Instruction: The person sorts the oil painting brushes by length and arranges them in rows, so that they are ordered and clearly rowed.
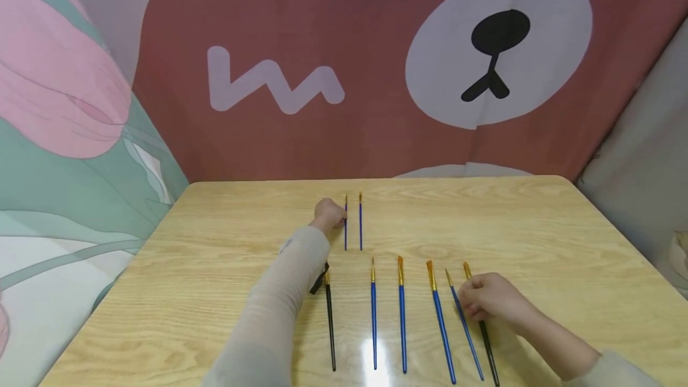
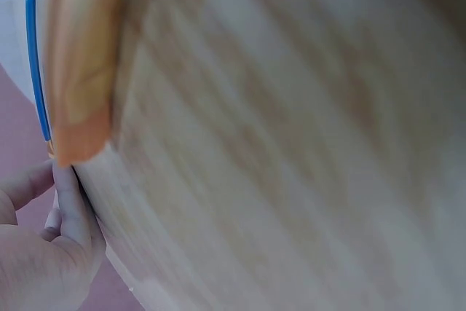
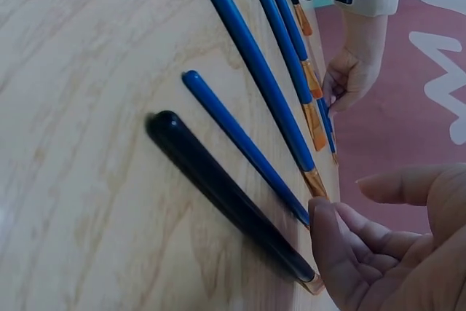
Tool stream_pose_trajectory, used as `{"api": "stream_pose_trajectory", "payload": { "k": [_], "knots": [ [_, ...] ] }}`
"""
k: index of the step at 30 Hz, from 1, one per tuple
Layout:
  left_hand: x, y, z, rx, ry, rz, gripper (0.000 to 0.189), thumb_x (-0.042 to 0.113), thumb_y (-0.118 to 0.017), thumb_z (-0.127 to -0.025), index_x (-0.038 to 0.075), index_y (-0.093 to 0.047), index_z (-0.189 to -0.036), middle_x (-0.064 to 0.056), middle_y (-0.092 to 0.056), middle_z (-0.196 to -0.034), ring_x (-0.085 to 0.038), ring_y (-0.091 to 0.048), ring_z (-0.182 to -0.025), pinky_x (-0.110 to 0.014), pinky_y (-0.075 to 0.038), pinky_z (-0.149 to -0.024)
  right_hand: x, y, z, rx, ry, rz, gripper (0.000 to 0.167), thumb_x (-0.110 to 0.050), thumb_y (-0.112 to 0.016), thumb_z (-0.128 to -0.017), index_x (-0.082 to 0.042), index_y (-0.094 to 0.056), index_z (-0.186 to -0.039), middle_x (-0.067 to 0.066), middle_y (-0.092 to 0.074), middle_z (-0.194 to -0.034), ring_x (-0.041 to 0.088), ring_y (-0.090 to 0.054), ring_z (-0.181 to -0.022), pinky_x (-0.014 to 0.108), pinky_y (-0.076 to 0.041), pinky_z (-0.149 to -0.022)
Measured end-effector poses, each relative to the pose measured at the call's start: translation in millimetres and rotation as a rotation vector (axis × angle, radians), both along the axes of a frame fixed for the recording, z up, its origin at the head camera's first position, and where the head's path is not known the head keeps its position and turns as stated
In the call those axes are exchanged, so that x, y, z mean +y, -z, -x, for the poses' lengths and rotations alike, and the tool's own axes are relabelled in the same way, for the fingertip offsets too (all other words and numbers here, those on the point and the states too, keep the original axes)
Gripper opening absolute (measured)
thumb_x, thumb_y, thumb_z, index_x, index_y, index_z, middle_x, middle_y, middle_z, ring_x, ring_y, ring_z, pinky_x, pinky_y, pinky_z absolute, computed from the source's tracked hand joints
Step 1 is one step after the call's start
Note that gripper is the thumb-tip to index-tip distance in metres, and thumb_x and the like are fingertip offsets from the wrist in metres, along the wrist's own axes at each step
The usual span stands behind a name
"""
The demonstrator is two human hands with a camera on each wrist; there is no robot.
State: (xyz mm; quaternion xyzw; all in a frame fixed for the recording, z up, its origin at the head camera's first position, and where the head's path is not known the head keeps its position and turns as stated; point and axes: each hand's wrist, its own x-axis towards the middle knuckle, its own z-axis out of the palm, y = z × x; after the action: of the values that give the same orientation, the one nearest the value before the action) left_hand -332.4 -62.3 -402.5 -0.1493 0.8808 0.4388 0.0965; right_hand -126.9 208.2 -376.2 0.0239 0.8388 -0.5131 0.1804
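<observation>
Far out on the table, my left hand (image 1: 329,214) pinches a thin blue paintbrush (image 1: 346,235) between thumb and fingertips. A second thin blue brush (image 1: 361,226) lies just to its right. In the left wrist view, the thumb and index fingertips of that hand (image 2: 62,216) come together. My right hand (image 1: 494,297) is low over the right end of the front row, across a black-handled brush (image 1: 488,351) and beside a slim blue brush (image 1: 469,333). In the right wrist view, the thumb and index finger of this hand (image 3: 393,245) stand apart, fingertips close to the black brush's metal collar.
Along the front row lie several more brushes: a black one (image 1: 330,333) under the left forearm's side, then blue ones (image 1: 374,327), (image 1: 402,327) and a thicker blue one (image 1: 444,339). A dark strap end hangs from the left sleeve (image 1: 285,279). Behind the wooden table (image 1: 226,208) hangs a printed cloth (image 1: 376,124).
</observation>
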Motion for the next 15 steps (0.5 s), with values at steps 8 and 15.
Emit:
{"api": "stream_pose_trajectory", "payload": {
  "k": [8,15],
  "knots": [
    [-5.4,1.6,0.7,-0.004,0.015,0.018,0.028,0.000,-0.062,-0.073,-0.010,-0.056,-0.099,-0.013,-0.059,-0.066,-0.012,-0.053,-0.042,-0.020,-0.049,-0.044,-10,3.3,-1.8,0.036,0.021,-0.103,0.012,0.003,-0.048,-0.077,0.007,-0.056,-0.071,0.007,-0.052,-0.064,0.016,-0.052,-0.057,0.029,-0.050,-0.050],
    [-5.9,-2.9,-1.8,-0.006,0.010,0.015,0.029,0.001,-0.061,-0.074,-0.010,-0.055,-0.100,-0.012,-0.059,-0.062,-0.013,-0.052,-0.041,-0.021,-0.049,-0.044,-17,7.7,0.7,0.072,0.073,-0.213,0.014,0.003,-0.045,-0.071,0.003,-0.056,-0.062,0.006,-0.052,-0.055,0.016,-0.052,-0.051,0.028,-0.050,-0.046]
  ]
}}
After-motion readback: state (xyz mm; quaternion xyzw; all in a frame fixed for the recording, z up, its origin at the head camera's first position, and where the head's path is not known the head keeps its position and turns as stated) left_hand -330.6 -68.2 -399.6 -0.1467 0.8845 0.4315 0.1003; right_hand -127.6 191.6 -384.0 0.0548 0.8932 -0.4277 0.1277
